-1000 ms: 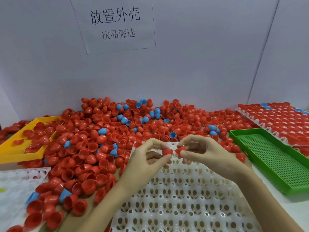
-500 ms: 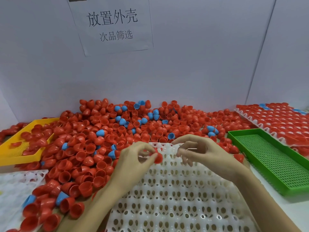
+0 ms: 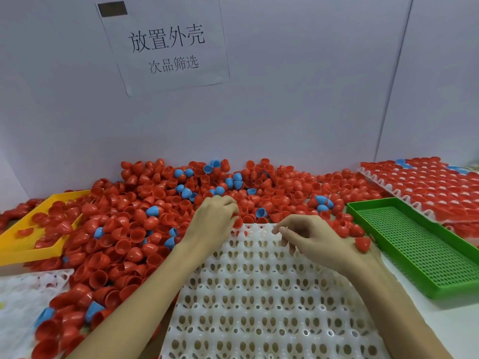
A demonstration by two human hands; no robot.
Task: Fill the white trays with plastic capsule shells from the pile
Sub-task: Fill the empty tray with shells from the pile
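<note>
Red plastic capsule shells [image 3: 134, 224] lie heaped across the back and left of the counter [image 3: 425, 314], with a few blue shells [image 3: 153, 211] mixed in. The white tray [image 3: 259, 294] in front of me has all of its visible pockets empty. A second white tray [image 3: 23, 296] sits at lower left, partly overrun by the pile.

My left hand [image 3: 215, 221] is at the tray's far edge where it meets the pile, fingers curled down over a red shell [image 3: 237, 222] at the fingertips; I judge it gripped, though the hand hides most of the contact. My right hand [image 3: 313, 237] hovers over the tray's top rows with fingers loosely bent and nothing between them. A loose red shell [image 3: 362, 244] shows just beyond that wrist; whether it touches the hand I cannot tell.

Off to the right, a filled tray [image 3: 427, 185] of red shells sits behind an empty green basket [image 3: 420, 244]. A yellow basket [image 3: 28, 229] at left holds several shells.

Step in hand: picking from the pile, start of filling this tray. In my judgement the next move calls for carrying the gripped shell to a top-row pocket and seating it squarely, as in the filled tray, while the right hand reaches for its own shell. Risk: shells sliding off the pile edge onto the tray.
</note>
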